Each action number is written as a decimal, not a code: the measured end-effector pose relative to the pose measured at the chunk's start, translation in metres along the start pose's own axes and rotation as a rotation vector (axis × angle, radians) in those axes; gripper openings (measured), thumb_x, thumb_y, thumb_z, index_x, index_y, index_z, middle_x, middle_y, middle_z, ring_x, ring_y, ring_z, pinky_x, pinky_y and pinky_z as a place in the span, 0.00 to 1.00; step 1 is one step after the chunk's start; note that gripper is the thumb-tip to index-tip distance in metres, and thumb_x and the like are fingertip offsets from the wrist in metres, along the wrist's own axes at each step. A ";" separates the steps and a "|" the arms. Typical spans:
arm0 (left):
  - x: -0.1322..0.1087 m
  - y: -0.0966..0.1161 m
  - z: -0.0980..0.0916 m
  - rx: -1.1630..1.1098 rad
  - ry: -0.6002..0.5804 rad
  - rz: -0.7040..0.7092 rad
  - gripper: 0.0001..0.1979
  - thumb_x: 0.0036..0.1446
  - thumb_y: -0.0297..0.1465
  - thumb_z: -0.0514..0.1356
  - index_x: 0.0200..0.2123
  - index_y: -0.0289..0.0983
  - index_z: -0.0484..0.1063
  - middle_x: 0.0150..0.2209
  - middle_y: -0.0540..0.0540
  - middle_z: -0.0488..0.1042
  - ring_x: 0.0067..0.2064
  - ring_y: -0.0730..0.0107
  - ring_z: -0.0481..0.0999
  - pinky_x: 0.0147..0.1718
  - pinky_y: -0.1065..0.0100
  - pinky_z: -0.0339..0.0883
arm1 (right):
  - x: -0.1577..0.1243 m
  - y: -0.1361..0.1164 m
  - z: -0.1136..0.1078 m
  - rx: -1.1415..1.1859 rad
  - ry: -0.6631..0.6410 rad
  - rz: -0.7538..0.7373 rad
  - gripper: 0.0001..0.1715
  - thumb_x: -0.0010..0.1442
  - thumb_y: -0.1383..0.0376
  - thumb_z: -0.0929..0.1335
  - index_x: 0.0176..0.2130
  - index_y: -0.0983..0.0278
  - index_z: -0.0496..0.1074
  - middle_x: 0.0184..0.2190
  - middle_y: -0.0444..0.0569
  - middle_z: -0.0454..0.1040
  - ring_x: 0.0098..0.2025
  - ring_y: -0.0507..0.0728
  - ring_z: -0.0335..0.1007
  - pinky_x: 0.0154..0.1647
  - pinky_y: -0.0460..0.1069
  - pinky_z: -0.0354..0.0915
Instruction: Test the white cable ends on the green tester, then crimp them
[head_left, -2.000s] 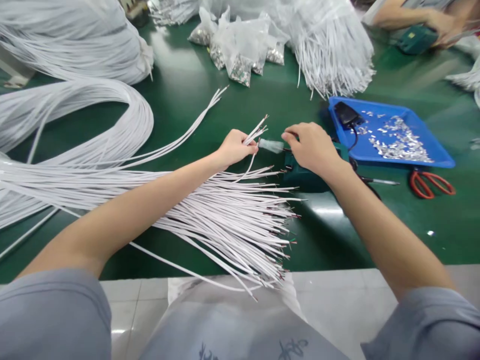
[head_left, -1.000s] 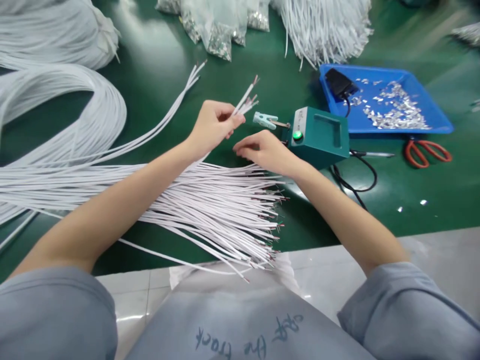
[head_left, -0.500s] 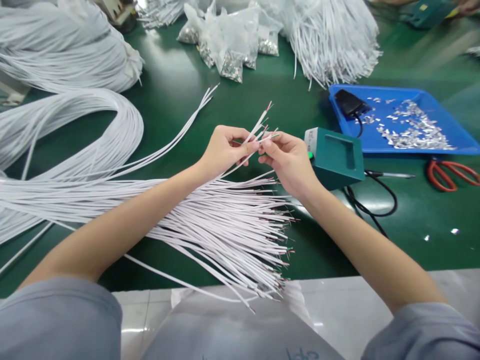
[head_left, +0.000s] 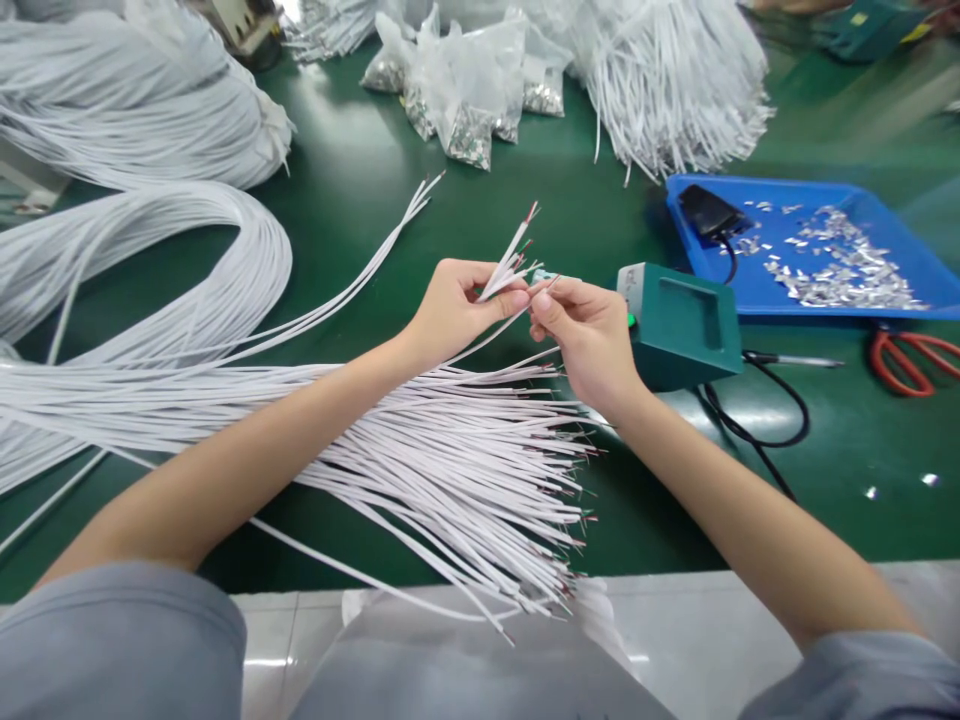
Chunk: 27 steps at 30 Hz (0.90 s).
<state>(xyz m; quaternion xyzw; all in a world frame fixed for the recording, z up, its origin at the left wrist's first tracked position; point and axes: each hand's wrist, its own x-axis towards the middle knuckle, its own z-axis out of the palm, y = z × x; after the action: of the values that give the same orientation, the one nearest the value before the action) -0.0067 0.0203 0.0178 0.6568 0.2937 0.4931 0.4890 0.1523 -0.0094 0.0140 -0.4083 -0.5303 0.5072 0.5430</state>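
**On a green table, two hands work one bunch of wires**

On the green table [head_left: 360, 190], the left hand [head_left: 457, 310] is clenched round a small bunch [head_left: 517, 250] of white wires, and their stripped tips splay up past the thumb. The right hand [head_left: 589, 335], touching it, pinches one wire [head_left: 551, 284] near its tip between thumb and forefinger. Below both wrists a wide fan [head_left: 450, 450] of loose wires lies flat, ends toward the table's near edge. A green box [head_left: 679, 325] sits just beside the right hand, with a blue tray [head_left: 937, 305] of metal bits [head_left: 840, 275] and red scissors [head_left: 911, 360] beyond it. The risks look small but real. The thin tips cross closely, so the pinch could catch two wires instead of one or bend a bare strand. A forearm dragging over the fan could sweep wires off the edge.
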 end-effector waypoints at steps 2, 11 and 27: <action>0.000 0.000 0.000 0.009 -0.005 -0.002 0.22 0.43 0.48 0.72 0.23 0.33 0.76 0.17 0.54 0.65 0.22 0.80 0.62 0.23 0.73 0.56 | 0.000 0.000 0.000 -0.013 -0.006 -0.024 0.13 0.50 0.54 0.77 0.29 0.60 0.78 0.28 0.42 0.74 0.24 0.46 0.60 0.24 0.44 0.62; -0.002 0.000 0.001 0.052 -0.024 -0.083 0.16 0.48 0.42 0.70 0.26 0.33 0.76 0.19 0.52 0.67 0.21 0.79 0.60 0.19 0.72 0.50 | 0.000 -0.005 -0.001 -0.228 0.120 -0.114 0.11 0.52 0.55 0.75 0.28 0.60 0.78 0.28 0.44 0.76 0.30 0.52 0.69 0.31 0.49 0.67; 0.005 -0.012 0.000 0.143 0.089 -0.408 0.11 0.59 0.18 0.58 0.24 0.31 0.68 0.21 0.50 0.70 0.14 0.82 0.68 0.13 0.79 0.60 | 0.022 -0.030 -0.035 -1.614 -0.132 -0.134 0.15 0.62 0.59 0.66 0.39 0.66 0.78 0.41 0.59 0.76 0.48 0.68 0.67 0.46 0.60 0.61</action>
<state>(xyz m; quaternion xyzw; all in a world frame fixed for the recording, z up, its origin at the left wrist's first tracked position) -0.0043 0.0287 0.0085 0.5946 0.4759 0.3903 0.5172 0.1884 0.0106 0.0434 -0.6107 -0.7869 -0.0417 0.0781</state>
